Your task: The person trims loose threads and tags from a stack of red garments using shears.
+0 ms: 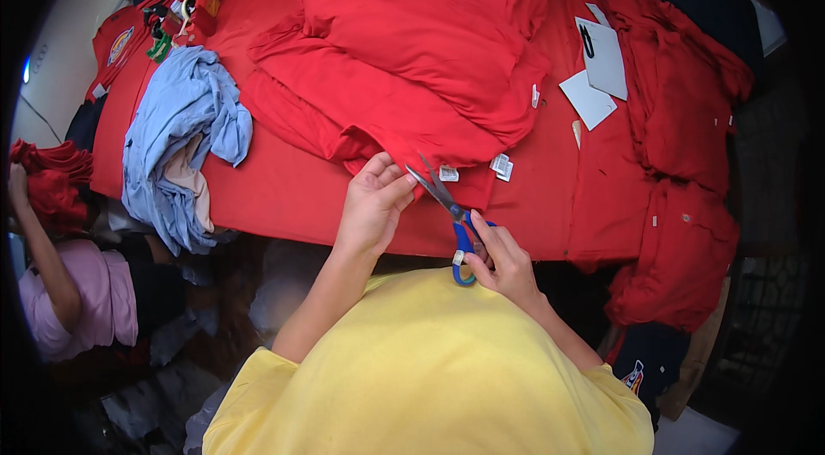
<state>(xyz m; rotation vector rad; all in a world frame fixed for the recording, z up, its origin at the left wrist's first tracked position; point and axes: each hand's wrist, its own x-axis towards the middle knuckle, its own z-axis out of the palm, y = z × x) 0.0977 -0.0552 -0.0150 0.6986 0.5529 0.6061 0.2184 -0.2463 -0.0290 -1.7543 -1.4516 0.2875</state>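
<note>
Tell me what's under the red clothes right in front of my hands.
Red tabletop shows around the red clothes, and white tags show at their near edge. Whatever lies directly beneath is covered.

- Before us, a surface [275,210] bears a garment heap [412,42] in its middle.
- Our left fingers [397,189] are at the heap's near edge; just right of them, scissors [456,211] in our right fingers [494,242].
- On our left, cloth [185,94] overhangs the near edge.
- On our right, paper sheets [603,60] lie between the heap and more garments [679,111].
</note>
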